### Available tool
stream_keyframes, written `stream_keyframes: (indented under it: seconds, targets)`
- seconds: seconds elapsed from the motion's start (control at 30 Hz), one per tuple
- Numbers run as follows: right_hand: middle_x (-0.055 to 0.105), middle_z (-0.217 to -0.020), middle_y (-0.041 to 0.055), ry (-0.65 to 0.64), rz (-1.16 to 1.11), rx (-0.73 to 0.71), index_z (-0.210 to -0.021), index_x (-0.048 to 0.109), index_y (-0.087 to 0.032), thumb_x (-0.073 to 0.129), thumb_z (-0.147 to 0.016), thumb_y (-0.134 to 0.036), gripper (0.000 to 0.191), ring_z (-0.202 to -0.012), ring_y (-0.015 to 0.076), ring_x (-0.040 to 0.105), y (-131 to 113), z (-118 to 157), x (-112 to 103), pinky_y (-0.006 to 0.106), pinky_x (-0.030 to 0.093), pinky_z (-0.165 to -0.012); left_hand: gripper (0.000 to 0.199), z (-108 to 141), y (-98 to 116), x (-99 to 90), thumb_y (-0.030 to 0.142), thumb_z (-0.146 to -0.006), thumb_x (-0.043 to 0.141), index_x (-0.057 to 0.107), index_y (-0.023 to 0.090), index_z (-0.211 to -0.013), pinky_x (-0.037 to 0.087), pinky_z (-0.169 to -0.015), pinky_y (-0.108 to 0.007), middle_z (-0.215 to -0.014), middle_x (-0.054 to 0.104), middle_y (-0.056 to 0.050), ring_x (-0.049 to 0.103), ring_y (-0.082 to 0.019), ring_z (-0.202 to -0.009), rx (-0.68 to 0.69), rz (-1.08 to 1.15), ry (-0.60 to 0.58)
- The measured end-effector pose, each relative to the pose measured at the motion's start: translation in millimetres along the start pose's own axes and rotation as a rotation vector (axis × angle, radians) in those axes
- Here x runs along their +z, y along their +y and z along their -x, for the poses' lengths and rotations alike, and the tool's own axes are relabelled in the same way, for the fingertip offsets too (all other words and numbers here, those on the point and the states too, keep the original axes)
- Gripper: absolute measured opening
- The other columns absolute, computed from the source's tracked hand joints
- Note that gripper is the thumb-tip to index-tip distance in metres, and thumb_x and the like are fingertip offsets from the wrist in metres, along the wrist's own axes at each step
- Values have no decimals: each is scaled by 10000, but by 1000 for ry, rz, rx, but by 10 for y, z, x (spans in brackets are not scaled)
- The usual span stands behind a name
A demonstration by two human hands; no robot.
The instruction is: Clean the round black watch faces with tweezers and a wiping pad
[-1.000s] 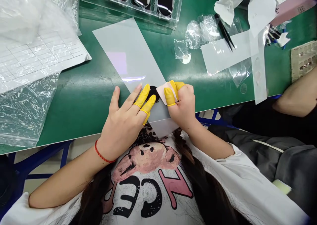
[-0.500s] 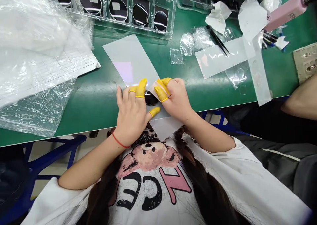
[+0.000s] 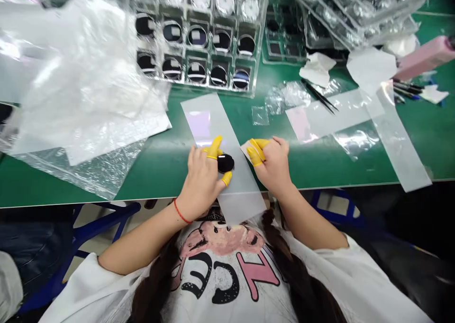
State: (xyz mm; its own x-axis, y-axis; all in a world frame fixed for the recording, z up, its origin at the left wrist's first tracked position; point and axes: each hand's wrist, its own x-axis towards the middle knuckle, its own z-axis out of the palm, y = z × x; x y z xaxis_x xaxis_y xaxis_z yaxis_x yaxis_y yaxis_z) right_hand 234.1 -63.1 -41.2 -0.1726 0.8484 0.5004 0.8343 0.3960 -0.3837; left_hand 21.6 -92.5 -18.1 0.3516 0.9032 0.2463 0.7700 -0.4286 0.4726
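Observation:
A small round black lens (image 3: 225, 163) lies on a long translucent white sheet (image 3: 216, 124) that hangs over the near edge of the green table (image 3: 159, 161). My left hand (image 3: 203, 180), with yellow finger cots, grips the lens between forefinger and thumb. My right hand (image 3: 273, 164), also in yellow cots, pinches a small pale pink wipe (image 3: 247, 148) just right of the lens, a little apart from it.
A clear tray (image 3: 199, 43) of several round dark lenses stands at the back, with more clear trays (image 3: 341, 14) to its right. Crumpled plastic bags (image 3: 81, 100) cover the left. Film strips (image 3: 355, 114), black tweezers (image 3: 322, 98), crumpled tissue (image 3: 317, 69) and a pink box (image 3: 424, 57) lie at the right.
The view has tilted up, showing more of the trays. My left hand has closed on the lens with thumb and forefinger. My right hand has pulled the wipe away to the right.

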Motion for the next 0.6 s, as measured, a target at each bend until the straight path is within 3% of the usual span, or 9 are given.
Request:
stream_keyframes:
  seconds: [0.1,0.2,0.27,0.37,0.43,0.47,0.53,0.6]
  targets:
    - [522,-657,-7,59,88,4,-778,577,-223,499,-981,-380,268,-690,194,501,113,62,-32,492,430,-964,762,-170,-89,-176,175,-857,642,243,140,-1506,533,-1012,-506,-1174,660,-130,610,-270,-1074,74,26,-55]
    - [650,-888,84,128,210,4,-977,644,-206,536,-966,-353,182,-916,264,594,137,82,-38,585,426,-1018,718,-517,-305,-486,186,-832,674,332,134,-1461,572,-938,-451,-1190,680,-127,644,-269,-1039,83,-42,-38]
    - [675,-1059,134,172,217,-28,-1125,634,-202,572,-950,-301,210,-1066,298,608,92,63,-39,628,420,-1051,649,-853,-541,-687,211,-802,704,425,109,-1379,568,-968,-450,-1292,655,-146,657,-275,-1053,47,-118,-6]
    - [693,-1067,114,234,10,-104,-1185,622,-246,627,-908,-214,279,-1039,277,647,-9,12,-110,572,518,-981,387,-1438,-1045,-886,253,-838,680,558,78,-1162,454,-1161,-452,-1558,449,-163,562,-309,-1278,-120,-275,0]
    - [709,-965,71,229,-294,-99,-1173,635,-291,605,-893,-159,311,-906,242,673,-71,2,-256,469,587,-812,545,-1817,-1446,-973,272,-803,725,484,92,-1257,412,-1209,-413,-1553,457,-89,490,-296,-1351,-408,-296,-3]
    - [708,-891,50,210,-470,-78,-1163,643,-315,583,-895,-159,316,-819,229,673,-99,15,-360,427,586,-708,669,-1990,-1646,-1014,305,-827,714,387,72,-1363,382,-1235,-429,-1525,477,-90,468,-289,-1361,-462,-304,11]
    - [690,-754,30,124,-758,-23,-1113,669,-358,544,-914,-246,261,-673,232,652,-155,79,-590,409,544,-573,906,-2296,-2005,-1095,352,-840,727,159,57,-1482,270,-1296,-459,-1468,513,-56,422,-268,-1375,-487,-321,51]
    - [679,-694,38,-55,-836,-11,-942,708,-398,564,-893,-429,155,-647,264,655,-214,175,-775,443,533,-554,943,-2543,-2270,-1171,417,-880,695,56,103,-1498,202,-1318,-441,-1470,478,7,356,-225,-1384,-380,-349,161]
